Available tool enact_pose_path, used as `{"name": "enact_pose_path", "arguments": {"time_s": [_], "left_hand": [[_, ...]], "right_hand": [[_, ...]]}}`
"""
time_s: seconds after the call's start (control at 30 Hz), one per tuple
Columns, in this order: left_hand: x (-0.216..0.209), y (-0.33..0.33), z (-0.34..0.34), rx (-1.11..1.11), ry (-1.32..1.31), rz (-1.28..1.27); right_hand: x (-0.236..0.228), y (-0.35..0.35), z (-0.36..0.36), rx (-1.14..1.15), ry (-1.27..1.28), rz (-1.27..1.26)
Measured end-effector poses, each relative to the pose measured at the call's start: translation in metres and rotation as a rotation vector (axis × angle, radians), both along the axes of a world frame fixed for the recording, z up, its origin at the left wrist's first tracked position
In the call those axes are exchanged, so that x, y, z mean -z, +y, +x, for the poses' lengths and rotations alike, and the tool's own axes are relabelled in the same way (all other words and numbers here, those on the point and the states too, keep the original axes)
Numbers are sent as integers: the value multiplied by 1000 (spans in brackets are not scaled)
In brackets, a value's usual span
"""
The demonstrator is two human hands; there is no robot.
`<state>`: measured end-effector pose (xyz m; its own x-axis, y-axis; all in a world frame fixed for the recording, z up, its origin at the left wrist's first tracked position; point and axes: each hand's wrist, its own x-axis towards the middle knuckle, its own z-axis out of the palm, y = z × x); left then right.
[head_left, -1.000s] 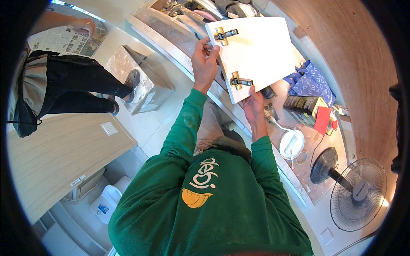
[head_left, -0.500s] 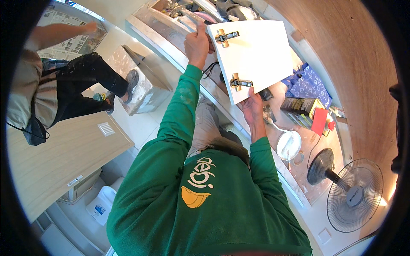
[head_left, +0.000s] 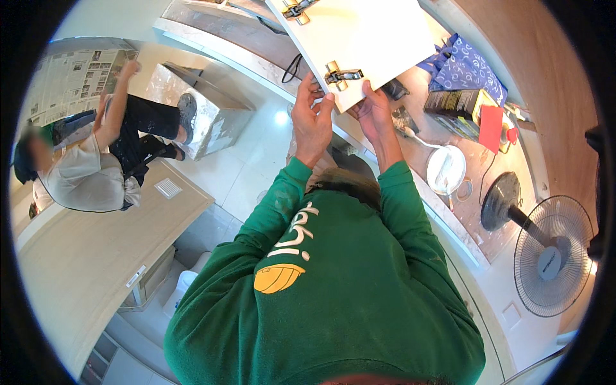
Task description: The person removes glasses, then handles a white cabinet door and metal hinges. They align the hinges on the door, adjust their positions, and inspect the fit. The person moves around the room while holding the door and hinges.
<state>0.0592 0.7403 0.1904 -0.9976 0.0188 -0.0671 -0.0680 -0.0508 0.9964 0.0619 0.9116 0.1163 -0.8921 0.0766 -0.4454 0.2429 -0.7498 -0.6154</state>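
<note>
A white cabinet door (head_left: 366, 45) is held out ahead of me over the worktop, and its far end runs out of the picture. Two metal hinges are fixed along its left edge: a near hinge (head_left: 342, 75) and a far hinge (head_left: 299, 10). My left hand (head_left: 313, 125) closes on the door's near left corner, its fingers bent at the edge and partly hidden. Close beside it, my right hand (head_left: 377, 122) grips the near edge, thumb on the upper face and the other fingers underneath.
On the worktop to the right are a blue patterned bag (head_left: 467, 67), a dark tin (head_left: 453, 102), a white bowl (head_left: 446, 168) of white paste and a fan (head_left: 553, 255). At left, another person (head_left: 90, 173) rests a foot on a box (head_left: 221, 115).
My left hand has moved from the door's far left side down to its near corner, close to my right hand. The door now sits further up the picture. The other person has lifted an arm.
</note>
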Motion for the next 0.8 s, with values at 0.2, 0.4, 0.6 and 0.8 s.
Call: {"name": "enact_pose_path", "arguments": {"time_s": [0.2, 0.4, 0.6, 0.8], "left_hand": [[5, 6, -2, -66, -27, -90], [2, 16, -18, -180, 46, -305], [-4, 4, -28, -114, -36, -329], [-1, 15, 12, -23, 59, -42]], "right_hand": [[1, 1, 0, -6, -14, -20], [-6, -3, 1, 32, -25, -16], [-7, -3, -1, 44, -36, 12], [0, -2, 0, 27, -14, -33]]}}
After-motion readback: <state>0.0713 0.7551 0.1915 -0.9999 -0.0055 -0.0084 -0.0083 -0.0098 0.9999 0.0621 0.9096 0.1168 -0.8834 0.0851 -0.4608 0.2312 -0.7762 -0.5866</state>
